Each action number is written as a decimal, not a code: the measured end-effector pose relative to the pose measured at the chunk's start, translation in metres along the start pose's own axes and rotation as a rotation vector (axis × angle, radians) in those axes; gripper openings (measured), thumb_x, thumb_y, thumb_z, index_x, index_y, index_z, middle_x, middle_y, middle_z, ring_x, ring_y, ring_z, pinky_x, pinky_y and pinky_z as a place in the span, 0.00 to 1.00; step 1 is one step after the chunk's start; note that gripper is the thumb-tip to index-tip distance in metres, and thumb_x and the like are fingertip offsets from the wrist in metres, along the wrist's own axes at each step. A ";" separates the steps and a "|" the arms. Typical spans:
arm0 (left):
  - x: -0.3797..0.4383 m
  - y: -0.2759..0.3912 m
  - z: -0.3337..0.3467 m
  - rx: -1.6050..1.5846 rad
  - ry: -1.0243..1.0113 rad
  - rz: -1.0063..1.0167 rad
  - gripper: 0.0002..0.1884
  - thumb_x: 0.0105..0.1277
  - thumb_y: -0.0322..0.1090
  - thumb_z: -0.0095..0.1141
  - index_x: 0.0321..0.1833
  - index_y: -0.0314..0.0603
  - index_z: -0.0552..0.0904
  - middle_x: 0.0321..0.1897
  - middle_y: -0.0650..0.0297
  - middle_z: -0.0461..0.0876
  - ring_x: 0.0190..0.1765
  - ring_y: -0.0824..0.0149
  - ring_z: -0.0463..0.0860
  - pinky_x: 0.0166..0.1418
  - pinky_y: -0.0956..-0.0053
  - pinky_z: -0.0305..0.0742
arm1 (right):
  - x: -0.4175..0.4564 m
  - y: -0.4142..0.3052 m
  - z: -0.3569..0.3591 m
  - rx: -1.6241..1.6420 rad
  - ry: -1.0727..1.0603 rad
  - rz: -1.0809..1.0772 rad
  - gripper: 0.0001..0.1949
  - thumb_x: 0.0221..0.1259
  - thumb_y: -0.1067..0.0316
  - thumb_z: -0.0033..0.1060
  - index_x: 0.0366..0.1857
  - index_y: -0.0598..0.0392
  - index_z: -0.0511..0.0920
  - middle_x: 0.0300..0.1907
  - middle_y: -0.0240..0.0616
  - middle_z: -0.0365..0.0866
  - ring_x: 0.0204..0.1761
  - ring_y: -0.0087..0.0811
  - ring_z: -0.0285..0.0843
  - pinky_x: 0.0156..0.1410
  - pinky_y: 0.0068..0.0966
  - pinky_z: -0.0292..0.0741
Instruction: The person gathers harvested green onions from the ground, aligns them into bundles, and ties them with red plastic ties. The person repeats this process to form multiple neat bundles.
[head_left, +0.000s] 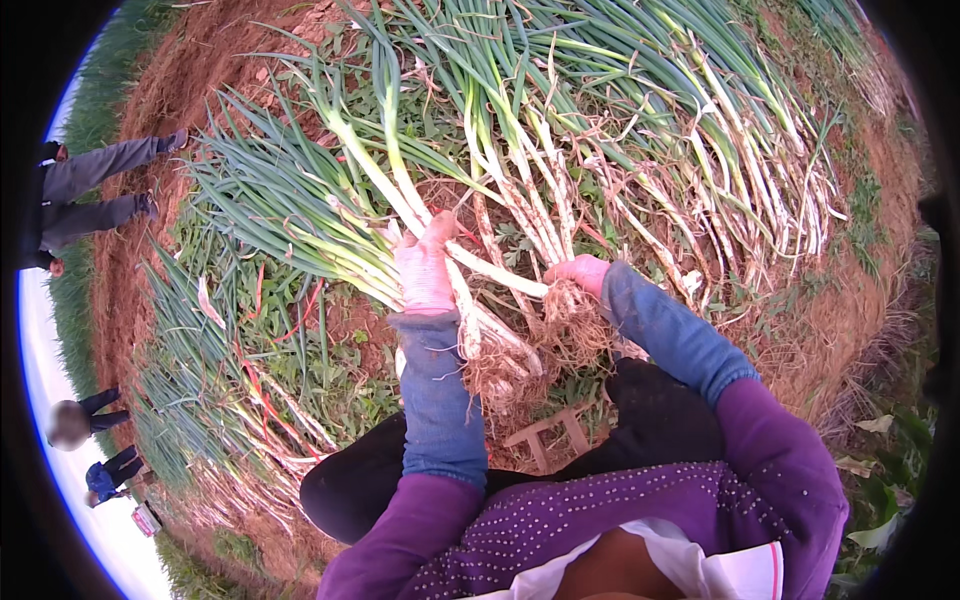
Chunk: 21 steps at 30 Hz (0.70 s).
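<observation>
Wrapped around a bunch of long green onions (330, 247), my left hand (426, 266) grips their pale stems. Their green leaves fan out to the upper left, and the bunched white ends with tangled roots (499, 375) hang below the hand. My right hand (581, 274) closes on the root end of a white onion stalk (499, 271), which slants across from my left hand. Brown fibrous roots (574, 322) dangle under the right fingers, partly hiding them. Just beyond both hands, more soil-streaked onions (525, 195) lie on weedy ground.
Rows of pulled onions (750, 172) cover the ground ahead and right; another pile (225, 420) lies left, with red ties (259, 390). A small wooden frame (551, 435) sits between my knees. A person in grey trousers (97, 187) and other people (112, 472) stand at far left.
</observation>
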<state>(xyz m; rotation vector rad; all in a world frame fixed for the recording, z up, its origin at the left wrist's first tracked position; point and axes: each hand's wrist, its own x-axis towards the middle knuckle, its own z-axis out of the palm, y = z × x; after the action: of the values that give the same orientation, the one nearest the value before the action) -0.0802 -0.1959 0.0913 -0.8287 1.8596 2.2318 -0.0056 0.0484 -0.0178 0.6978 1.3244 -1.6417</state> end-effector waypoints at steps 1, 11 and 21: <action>-0.003 0.016 -0.003 -0.147 -0.068 -0.092 0.08 0.65 0.35 0.69 0.38 0.40 0.83 0.27 0.67 0.82 0.27 0.74 0.78 0.31 0.78 0.72 | 0.004 0.002 -0.008 -0.031 0.017 -0.026 0.13 0.65 0.62 0.69 0.46 0.59 0.90 0.42 0.40 0.92 0.43 0.31 0.88 0.52 0.30 0.82; -0.009 -0.156 0.015 -0.264 -0.383 -0.509 0.22 0.67 0.32 0.69 0.60 0.27 0.82 0.53 0.51 0.88 0.53 0.55 0.88 0.63 0.59 0.82 | -0.003 0.006 -0.006 -0.104 -0.035 -0.002 0.16 0.58 0.64 0.72 0.48 0.61 0.88 0.42 0.40 0.91 0.44 0.33 0.88 0.55 0.31 0.81; -0.001 -0.103 0.026 -0.076 -0.163 -0.309 0.13 0.61 0.28 0.68 0.48 0.30 0.88 0.39 0.61 0.88 0.41 0.64 0.83 0.51 0.67 0.77 | 0.019 0.008 -0.034 -0.190 0.208 -0.049 0.14 0.56 0.61 0.75 0.41 0.59 0.90 0.34 0.39 0.90 0.38 0.32 0.87 0.47 0.31 0.82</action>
<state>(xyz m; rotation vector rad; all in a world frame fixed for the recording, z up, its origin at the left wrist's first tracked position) -0.0444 -0.1465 0.0040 -0.8506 1.4716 2.1162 -0.0106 0.0754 -0.0465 0.7414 1.6343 -1.4877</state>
